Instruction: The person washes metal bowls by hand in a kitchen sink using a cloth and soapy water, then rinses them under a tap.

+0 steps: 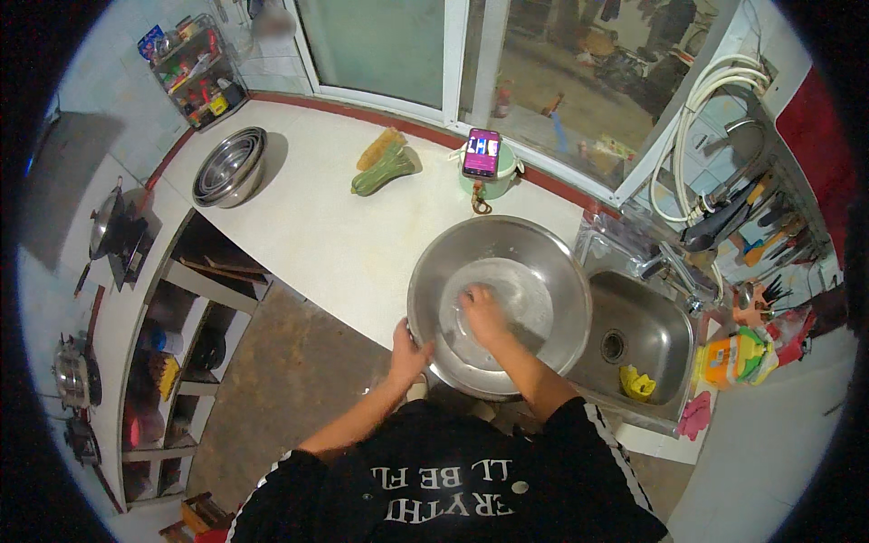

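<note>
A large, wide stainless steel basin (569, 298) stands at the counter's front edge, its right side reaching over the sink's left edge. My left hand (410, 356) grips the basin's left rim, thumb on the inner side. Inside the basin, my right hand (485, 315) reaches down to the bottom with its fingers bent. Whether those fingers hold anything is hidden. The bottom looks pale and shiny, perhaps wet or covered by shallow liquid.
Behind the basin, a phone (481, 153) leans on a pale green container (499, 182). A green squash (383, 170) and a tan, rough-textured item (380, 148) lie farther left, near nested metal bowls (231, 167). The sink (652, 312) holds a yellow cloth (637, 383) beneath a faucet (679, 268).
</note>
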The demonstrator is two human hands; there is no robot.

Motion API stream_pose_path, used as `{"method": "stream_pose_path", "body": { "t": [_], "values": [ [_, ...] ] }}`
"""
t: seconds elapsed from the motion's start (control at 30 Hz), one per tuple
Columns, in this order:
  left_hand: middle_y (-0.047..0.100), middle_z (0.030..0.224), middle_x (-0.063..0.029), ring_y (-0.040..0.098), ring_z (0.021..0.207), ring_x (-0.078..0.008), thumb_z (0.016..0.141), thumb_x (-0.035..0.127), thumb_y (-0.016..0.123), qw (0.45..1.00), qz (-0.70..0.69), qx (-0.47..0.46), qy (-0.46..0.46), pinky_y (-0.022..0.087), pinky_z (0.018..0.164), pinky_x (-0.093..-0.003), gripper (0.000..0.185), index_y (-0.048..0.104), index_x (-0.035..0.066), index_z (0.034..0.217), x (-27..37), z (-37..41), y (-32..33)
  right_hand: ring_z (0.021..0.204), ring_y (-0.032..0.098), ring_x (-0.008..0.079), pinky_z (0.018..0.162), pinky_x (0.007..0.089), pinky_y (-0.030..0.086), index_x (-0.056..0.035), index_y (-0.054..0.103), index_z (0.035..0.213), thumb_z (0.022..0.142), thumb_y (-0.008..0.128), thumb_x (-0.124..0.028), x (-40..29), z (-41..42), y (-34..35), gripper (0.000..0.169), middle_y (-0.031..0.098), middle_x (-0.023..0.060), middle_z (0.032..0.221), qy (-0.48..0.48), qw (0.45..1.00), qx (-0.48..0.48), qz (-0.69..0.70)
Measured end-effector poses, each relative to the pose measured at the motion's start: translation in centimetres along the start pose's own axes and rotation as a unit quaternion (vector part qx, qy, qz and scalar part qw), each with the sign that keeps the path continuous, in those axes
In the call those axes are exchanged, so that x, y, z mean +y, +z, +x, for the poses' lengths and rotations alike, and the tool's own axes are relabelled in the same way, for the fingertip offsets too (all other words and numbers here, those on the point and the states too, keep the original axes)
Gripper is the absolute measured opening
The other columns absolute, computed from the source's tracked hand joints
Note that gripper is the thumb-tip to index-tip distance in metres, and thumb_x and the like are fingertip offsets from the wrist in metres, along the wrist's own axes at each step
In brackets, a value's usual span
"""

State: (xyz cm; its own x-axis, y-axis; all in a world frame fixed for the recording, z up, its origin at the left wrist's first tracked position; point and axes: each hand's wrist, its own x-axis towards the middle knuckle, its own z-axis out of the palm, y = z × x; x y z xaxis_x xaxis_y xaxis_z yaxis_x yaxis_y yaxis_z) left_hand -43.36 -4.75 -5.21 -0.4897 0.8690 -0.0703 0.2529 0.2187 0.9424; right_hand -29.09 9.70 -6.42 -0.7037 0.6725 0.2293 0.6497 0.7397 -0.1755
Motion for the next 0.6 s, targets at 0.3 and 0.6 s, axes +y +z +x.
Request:
{"method": "stream_pose_path", "body": {
  "t": [0.3,0.6],
  "values": [
    [0.054,0.111,-0.0164,0.057,0.09,-0.0214,0.077,-0.003,0.049,0.979,-0.177,-0.037,-0.098,0.048,0.072,-0.0318,0.062,0.026,0.004,0.134,1.0,0.3,-1.9,0.103,0.049,0.0289,0.085,0.0384,0.044,-0.0051,0.053,0.107,0.073,0.052,-0.005,-1.9,-1.3,-2.8,0.034,0.05,0.0111,0.11,-0.033,0.995,-0.091,-0.037],
    [0.062,0.089,-0.0185,0.061,0.076,-0.0286,0.08,0.018,0.059,0.998,0.038,0.055,-0.016,0.048,0.067,-0.037,0.04,0.05,-0.001,0.114,1.7,9.1,-4.0,0.094,0.051,0.0278,0.072,0.0389,0.048,-0.0069,0.054,0.094,0.075,0.052,-0.012,-6.6,-2.0,-2.8,0.019,0.051,0.0087,0.094,-0.128,0.988,-0.083,0.036]
  ]
}}
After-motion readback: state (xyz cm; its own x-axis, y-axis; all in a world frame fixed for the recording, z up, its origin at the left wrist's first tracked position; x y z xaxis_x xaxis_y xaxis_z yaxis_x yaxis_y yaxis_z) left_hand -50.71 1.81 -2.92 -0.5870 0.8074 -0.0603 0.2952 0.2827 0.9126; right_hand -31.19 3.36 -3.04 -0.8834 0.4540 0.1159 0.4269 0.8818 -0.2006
